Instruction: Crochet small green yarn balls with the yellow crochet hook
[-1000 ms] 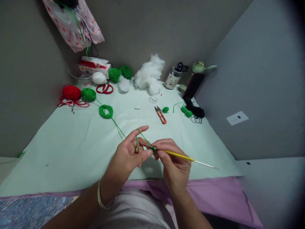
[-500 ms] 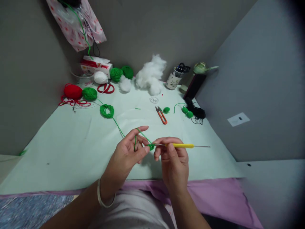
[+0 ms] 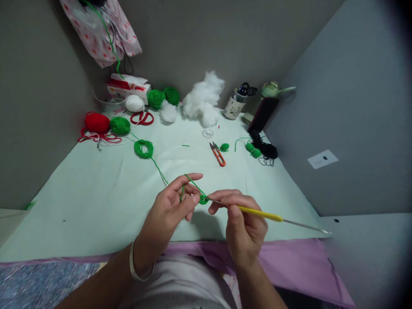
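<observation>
My left hand (image 3: 172, 209) pinches a small green crochet piece (image 3: 203, 199) between thumb and finger, with green yarn (image 3: 160, 171) looped over its raised forefinger. That strand runs back across the table to a small green coil (image 3: 143, 149). My right hand (image 3: 243, 225) is closed on a yellow-handled crochet hook (image 3: 261, 213), whose tip sits in the green piece and whose metal tail points right. Both hands hover above the near edge of the pale green table cover (image 3: 96, 197).
Farther back lie orange thread snips (image 3: 218, 154), small green crocheted balls (image 3: 252, 150), black yarn (image 3: 265, 150), white stuffing (image 3: 202, 101), red scissors (image 3: 142, 118), red (image 3: 96, 123), green (image 3: 119, 125) and white (image 3: 134, 103) yarn balls, a cup of tools (image 3: 232, 107). Grey walls close in on both sides.
My right hand has drawn the hook back to the right and tilted its tail downward. The left hand keeps its pinch on the green piece and has barely shifted.
</observation>
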`<state>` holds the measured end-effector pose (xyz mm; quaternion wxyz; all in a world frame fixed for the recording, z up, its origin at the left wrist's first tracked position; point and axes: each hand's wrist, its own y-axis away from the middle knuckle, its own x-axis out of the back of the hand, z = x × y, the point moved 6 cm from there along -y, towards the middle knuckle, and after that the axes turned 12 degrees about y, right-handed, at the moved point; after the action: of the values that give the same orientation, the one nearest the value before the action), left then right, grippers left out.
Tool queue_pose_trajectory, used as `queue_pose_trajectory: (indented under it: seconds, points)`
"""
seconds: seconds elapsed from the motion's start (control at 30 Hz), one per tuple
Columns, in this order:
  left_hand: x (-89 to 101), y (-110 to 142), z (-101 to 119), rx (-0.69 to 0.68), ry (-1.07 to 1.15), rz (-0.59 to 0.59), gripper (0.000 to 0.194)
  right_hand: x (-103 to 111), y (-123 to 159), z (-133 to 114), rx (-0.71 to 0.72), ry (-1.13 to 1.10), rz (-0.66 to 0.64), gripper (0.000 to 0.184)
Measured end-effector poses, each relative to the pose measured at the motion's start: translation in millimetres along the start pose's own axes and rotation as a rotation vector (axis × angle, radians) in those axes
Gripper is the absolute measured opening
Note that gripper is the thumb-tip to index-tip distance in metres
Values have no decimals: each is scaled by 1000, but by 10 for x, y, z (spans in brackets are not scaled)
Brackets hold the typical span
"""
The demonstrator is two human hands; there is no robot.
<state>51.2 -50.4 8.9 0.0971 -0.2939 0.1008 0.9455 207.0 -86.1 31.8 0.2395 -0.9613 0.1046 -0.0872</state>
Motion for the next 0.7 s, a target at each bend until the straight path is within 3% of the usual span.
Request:
queue_pose_trajectory:
  seconds: [0.3, 0.47, 0.7]
  points:
    - [18, 19, -30, 12, -58, 20, 38, -3, 79, -70, 148, 212, -65, 30]
    - [6, 22, -18, -14, -104, 24, 36, -24, 65, -118, 292, 271, -103, 30]
    - [-19, 19, 7, -47, -177, 51, 39, -69, 119, -153, 385, 443, -123, 24]
